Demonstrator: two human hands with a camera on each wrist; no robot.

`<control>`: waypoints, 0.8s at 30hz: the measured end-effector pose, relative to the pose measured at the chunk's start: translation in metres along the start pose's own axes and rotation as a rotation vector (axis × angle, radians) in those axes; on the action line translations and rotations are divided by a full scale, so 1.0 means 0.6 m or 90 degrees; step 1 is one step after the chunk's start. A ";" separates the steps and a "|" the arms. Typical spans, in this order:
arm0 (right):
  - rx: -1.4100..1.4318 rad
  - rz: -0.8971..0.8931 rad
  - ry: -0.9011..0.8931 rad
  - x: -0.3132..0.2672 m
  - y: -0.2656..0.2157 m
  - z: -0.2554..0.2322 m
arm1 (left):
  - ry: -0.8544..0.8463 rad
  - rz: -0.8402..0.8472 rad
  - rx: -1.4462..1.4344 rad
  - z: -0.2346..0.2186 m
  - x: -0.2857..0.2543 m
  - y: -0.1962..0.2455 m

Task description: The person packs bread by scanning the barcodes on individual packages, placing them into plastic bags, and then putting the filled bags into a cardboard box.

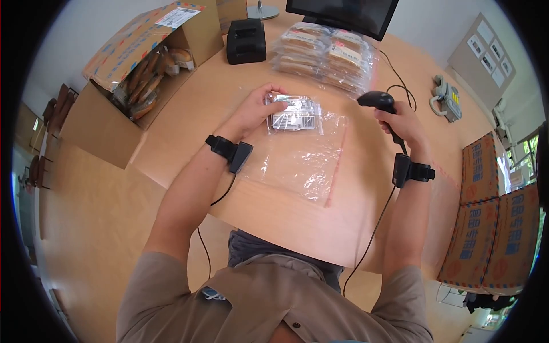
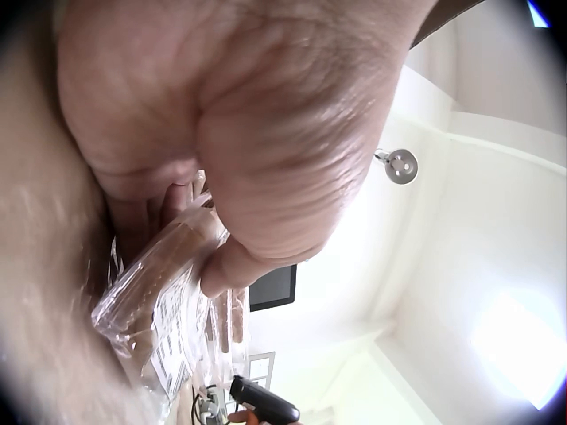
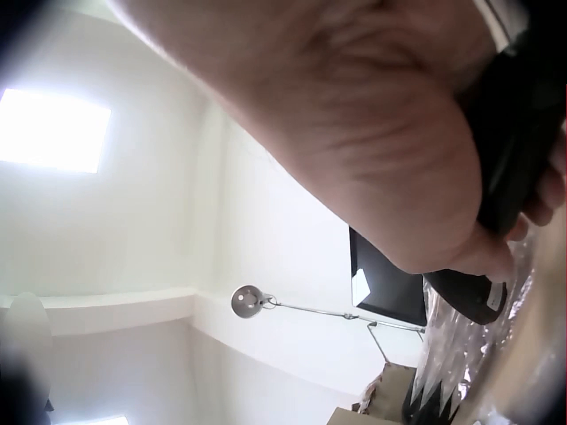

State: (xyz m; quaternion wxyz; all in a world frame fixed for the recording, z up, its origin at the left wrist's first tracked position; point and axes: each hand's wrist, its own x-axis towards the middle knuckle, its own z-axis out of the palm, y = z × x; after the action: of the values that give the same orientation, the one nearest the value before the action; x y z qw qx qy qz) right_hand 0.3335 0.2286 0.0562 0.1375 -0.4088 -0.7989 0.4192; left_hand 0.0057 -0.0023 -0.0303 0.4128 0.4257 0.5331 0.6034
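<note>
My left hand (image 1: 254, 111) holds a plastic-wrapped pack (image 1: 294, 117) over the table, its thumb on the white printed label. The left wrist view shows brown contents inside the clear wrap of this pack (image 2: 168, 283), with the fingers partly hidden behind it. A black handheld barcode scanner (image 1: 376, 99) is gripped by its handle in my right hand (image 1: 405, 123), to the right of the pack. Its head points left, toward the pack. Below the pack, a clear plastic bag (image 1: 297, 171) with a red-marked edge lies flat on the table.
Wrapped bread (image 1: 146, 86) fills an open cardboard box (image 1: 97, 126) at the left. A black label printer (image 1: 246, 43), stacked bread packs (image 1: 346, 54) and a monitor (image 1: 349, 12) stand at the back. A telephone (image 1: 449, 98) and printed cartons (image 1: 477, 171) are at the right.
</note>
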 end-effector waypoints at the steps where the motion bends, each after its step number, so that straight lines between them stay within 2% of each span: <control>1: -0.002 -0.004 0.001 0.010 0.024 -0.011 | 0.002 0.004 0.000 0.000 0.001 -0.001; 3: -0.010 0.055 0.009 0.021 0.063 -0.027 | -0.007 0.012 0.011 -0.002 0.002 -0.002; 6: -0.013 0.076 0.024 0.029 0.094 -0.033 | -0.011 -0.001 0.008 -0.002 0.001 0.000; 10: -0.015 0.109 0.039 0.033 0.098 -0.028 | -0.021 -0.005 -0.001 -0.005 0.004 -0.002; 17: -0.083 0.099 0.049 0.042 0.104 -0.025 | -0.035 -0.007 0.026 -0.004 -0.002 0.012; 20: -0.135 0.058 0.081 0.042 0.105 -0.024 | -0.040 -0.005 0.016 -0.002 -0.004 0.018; 22: -0.246 0.042 0.124 0.036 0.100 -0.028 | -0.046 -0.007 0.001 -0.001 -0.006 0.024; 24: -0.263 0.028 0.114 0.032 0.101 -0.037 | -0.048 -0.015 -0.020 0.003 -0.009 0.032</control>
State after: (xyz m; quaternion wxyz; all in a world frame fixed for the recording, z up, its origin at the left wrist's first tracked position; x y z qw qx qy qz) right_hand 0.3664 0.2750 0.0199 0.1123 -0.4810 -0.8434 0.2116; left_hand 0.0081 -0.0089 -0.0118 0.4465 0.4351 0.5126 0.5904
